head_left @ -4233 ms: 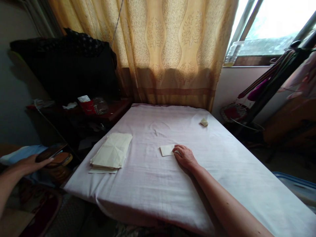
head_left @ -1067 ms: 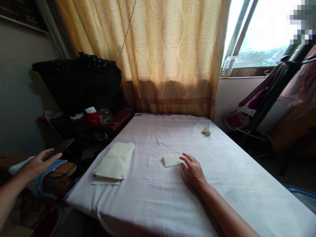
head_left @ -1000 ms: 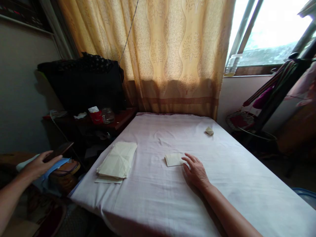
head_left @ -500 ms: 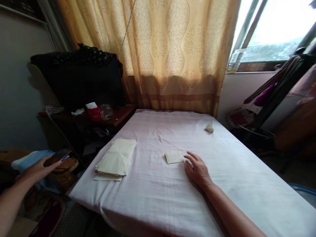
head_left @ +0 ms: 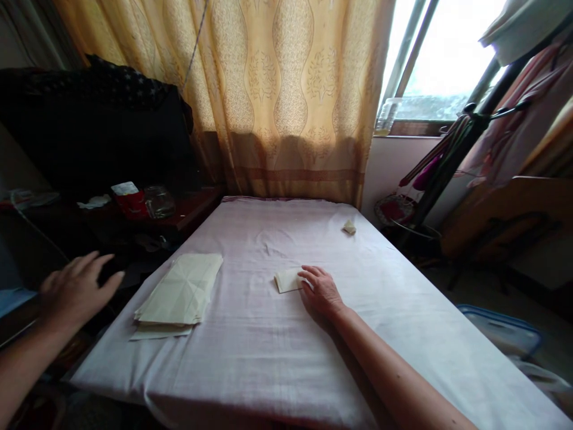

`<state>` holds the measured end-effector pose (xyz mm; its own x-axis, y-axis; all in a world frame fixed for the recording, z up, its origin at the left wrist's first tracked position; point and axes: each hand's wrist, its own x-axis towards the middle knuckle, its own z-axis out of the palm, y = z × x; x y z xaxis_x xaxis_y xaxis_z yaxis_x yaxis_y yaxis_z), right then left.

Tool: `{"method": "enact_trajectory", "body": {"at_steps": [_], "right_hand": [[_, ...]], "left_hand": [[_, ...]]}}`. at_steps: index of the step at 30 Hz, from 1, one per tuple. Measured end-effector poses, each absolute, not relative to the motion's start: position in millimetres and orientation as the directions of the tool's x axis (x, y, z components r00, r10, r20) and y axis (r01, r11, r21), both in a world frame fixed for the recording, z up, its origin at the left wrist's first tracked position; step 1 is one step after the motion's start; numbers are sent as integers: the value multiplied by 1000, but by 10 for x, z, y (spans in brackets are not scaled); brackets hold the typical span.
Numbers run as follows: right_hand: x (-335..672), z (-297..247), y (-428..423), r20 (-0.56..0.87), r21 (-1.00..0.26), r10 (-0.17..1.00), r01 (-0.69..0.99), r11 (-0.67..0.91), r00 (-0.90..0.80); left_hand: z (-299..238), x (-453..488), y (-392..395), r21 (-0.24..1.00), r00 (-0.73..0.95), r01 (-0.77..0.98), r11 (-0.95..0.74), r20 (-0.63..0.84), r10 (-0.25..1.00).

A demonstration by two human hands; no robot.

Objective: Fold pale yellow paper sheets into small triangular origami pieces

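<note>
- Your right hand lies at the right end of a folded pale paper on the cloth-covered bench, near its middle. The fingers touch and hide that end; you cannot tell from here whether they pinch it or only rest on it.
- Your left hand is open, thumb and fingers spread, beyond the bench's left edge. It is slightly blurred, and the frame cuts off its forearm.
- A stack of pale, creased sheets lies near the left edge of the bench, the lowest sheet sticking out towards you.
- A small folded piece sits near the far right corner, too small to make out its folds.
- On a dark red stand behind the left side, a red cup has something white poking from its top. Just beside it is a clear glass jar; its contents are hard to tell.
- A clear bottle on the windowsill has something yellowish at its bottom.
- A blue-rimmed tub on the right is partly hidden by the bench, its contents unclear.
</note>
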<state>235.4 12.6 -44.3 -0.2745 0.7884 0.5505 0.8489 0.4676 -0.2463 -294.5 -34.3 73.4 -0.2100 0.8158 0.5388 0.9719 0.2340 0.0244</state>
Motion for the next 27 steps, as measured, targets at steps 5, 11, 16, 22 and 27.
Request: {"method": "enact_trajectory", "body": {"at_steps": [5,11,16,22,27], "right_hand": [[2194,-369,52,478,-228,808,840,493,-345],[2130,-268,-107,392,-211,791,791,575,-470],[2181,-251,-154,330,-233,804,783,577,-495],[2249,-273,-225,242,-246,830,796,553,-502],[2257,-239,-241,174,-283,852,804,523,-493]], "left_hand": [[404,-959,-227,442,371,709,-549,428,824],[-172,183,47,631,524,503,-591,322,789],[-366,167,150,724,531,454,-519,248,810],[-440,-8,34,759,538,463,-457,168,826],[-361,-73,-36,683,581,558,-471,83,809]]}}
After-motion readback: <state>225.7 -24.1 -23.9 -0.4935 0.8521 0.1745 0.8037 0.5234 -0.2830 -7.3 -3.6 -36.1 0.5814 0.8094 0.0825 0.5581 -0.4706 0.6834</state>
